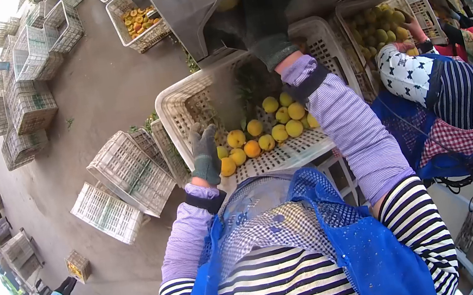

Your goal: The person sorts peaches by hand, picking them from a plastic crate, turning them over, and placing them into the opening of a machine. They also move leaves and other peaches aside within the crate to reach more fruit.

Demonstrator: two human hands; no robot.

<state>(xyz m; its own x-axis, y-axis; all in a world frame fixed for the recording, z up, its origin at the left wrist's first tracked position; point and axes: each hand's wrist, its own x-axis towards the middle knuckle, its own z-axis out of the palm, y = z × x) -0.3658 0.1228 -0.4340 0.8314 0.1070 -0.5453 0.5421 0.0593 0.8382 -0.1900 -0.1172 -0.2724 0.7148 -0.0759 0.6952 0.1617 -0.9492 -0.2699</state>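
Note:
A pale plastic crate (171,111) in front of me holds several yellow peaches (254,127), mostly at its near side. My left hand (205,153), in a dark grey glove, is at the crate's left wall beside the peaches. Its fingers are stretched out and somewhat apart, with nothing visible in them. My right hand (266,24), in a dark glove, reaches over the crate into the dark opening of a metal machine (194,7). Shadow hides its fingers and anything they may hold. Some green leaves lie in the crate.
To the right, a co-worker in a blue apron (398,120) reaches into another crate of peaches (376,30). A crate with cut orange fruit (140,23) stands at upper left. Tipped crates (131,174) lie left of me, and stacked crates (29,104) stand farther off.

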